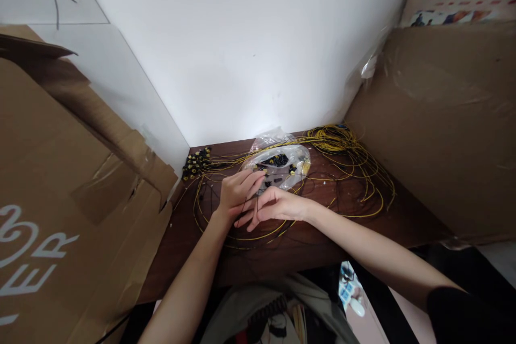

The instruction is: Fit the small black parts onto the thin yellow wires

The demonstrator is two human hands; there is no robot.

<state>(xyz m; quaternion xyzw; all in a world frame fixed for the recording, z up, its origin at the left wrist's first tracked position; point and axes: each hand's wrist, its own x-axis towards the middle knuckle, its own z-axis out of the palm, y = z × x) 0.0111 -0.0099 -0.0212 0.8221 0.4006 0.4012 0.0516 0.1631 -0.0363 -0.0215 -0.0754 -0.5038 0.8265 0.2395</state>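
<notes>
My left hand (237, 192) and my right hand (274, 207) meet over the middle of a dark wooden table (306, 250). The left hand's fingers are pinched together near a thin black wire (245, 209). The right hand's fingers curl against the left hand; what they hold is too small to make out. Just behind the hands lies a clear plastic bag (282, 164) with small black and yellow parts inside. Loops of yellow wire (355, 164) spread across the table.
A cluster of small black and yellow connectors (196, 163) sits at the table's back left. Large cardboard sheets stand at the left (60, 199) and right (439, 129). A white wall (250, 48) closes the back. A bag (274, 312) lies below the table's front edge.
</notes>
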